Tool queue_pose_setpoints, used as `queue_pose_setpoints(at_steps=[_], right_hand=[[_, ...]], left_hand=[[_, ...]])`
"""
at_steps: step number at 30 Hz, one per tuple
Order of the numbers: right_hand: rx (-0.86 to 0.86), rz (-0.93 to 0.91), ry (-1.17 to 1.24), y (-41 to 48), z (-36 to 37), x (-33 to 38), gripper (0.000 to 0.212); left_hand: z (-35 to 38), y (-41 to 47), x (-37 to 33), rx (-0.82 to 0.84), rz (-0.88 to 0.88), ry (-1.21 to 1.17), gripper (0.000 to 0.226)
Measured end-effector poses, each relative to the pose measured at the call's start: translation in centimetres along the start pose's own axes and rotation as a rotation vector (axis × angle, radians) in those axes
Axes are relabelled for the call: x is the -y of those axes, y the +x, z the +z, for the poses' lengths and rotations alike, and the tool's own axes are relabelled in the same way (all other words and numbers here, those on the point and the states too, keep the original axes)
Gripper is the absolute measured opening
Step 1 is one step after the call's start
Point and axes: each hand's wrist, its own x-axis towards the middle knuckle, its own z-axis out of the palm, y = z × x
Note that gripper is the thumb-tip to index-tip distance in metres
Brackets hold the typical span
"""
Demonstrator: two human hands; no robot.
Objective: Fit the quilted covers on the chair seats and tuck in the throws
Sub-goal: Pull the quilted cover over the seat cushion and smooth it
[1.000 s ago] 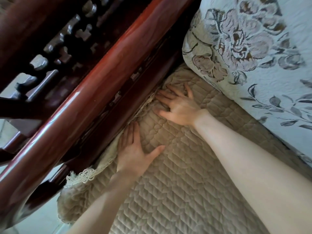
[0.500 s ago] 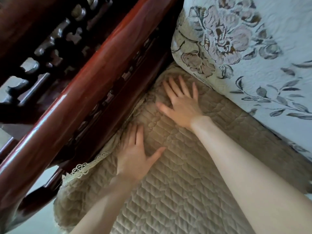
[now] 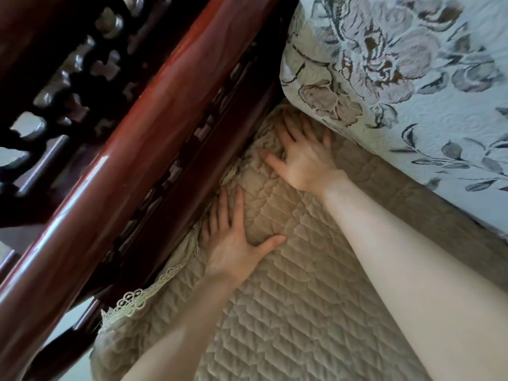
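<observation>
Your left hand (image 3: 233, 240): flat on the quilted cover (image 3: 302, 312) at frame centre, fingers straight and together, thumb out, fingertips at the edge beside the wooden rail (image 3: 132, 166).
Your right hand (image 3: 305, 160): just above, fingers spread, pressing bunched cover fabric in the corner under the floral throw (image 3: 398, 86).
Quilted cover: beige, fills the lower centre and right.
Lace trim (image 3: 137, 298): lower left, along the cover's edge under the rail.
Wooden rail: dark red, diagonal from lower left to top centre.
Floral throw: upper right, overlapping the cover.
</observation>
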Motion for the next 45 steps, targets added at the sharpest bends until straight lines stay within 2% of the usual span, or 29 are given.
queue_pose_setpoints(at_steps=[4,8,11,16,18,22,26,30,34,36,41,45], right_hand=[[0.011,-0.166,-0.054,-1.2,-0.5,0.9,0.072],[0.106,-0.086,-0.055,0.9,0.0,1.2,0.070],[0.127,-0.043,-0.060,2.0,0.5,1.4,0.070],[0.053,-0.137,0.075,0.8,-0.4,0.6,0.057],[0.016,-0.183,0.091,-0.5,-0.6,-0.1,0.059],[0.028,-0.198,0.023,-1.1,0.0,-0.5,0.076],[0.104,-0.117,-0.003,0.7,0.8,-0.3,0.073],[0.073,-0.112,0.067,0.8,0.6,0.0,0.063],[-0.118,-0.115,0.169,-1.1,0.1,-0.3,0.060],[-0.122,-0.092,0.178,-1.6,0.1,-0.7,0.063],[0.013,-0.028,0.126,0.7,0.2,-0.6,0.069],[0.066,0.037,0.114,2.4,1.1,-0.5,0.069]], left_hand=[[-0.3,0.3,0.2,0.003,-0.011,-0.060,0.130],[-0.7,0.9,0.6,0.029,0.014,-0.148,0.133],[-1.3,1.7,0.3,0.053,-0.010,-0.109,0.134],[-1.8,1.4,-0.4,-0.013,0.143,-0.069,0.131],[-1.6,2.2,-0.5,0.025,0.107,-0.108,0.136],[-1.2,3.7,-0.6,0.097,0.068,-0.145,0.142],[-1.6,6.0,-0.3,0.186,-0.024,-0.250,0.149],[-1.2,4.6,-0.7,0.068,0.003,-0.186,0.143],[-1.4,3.7,-1.8,-0.064,0.179,-0.112,0.135],[-1.5,4.9,-3.0,-0.018,0.179,-0.136,0.134],[-1.3,7.6,-3.4,0.100,0.109,-0.176,0.141],[-1.8,10.4,-2.9,0.220,0.031,-0.315,0.142]])
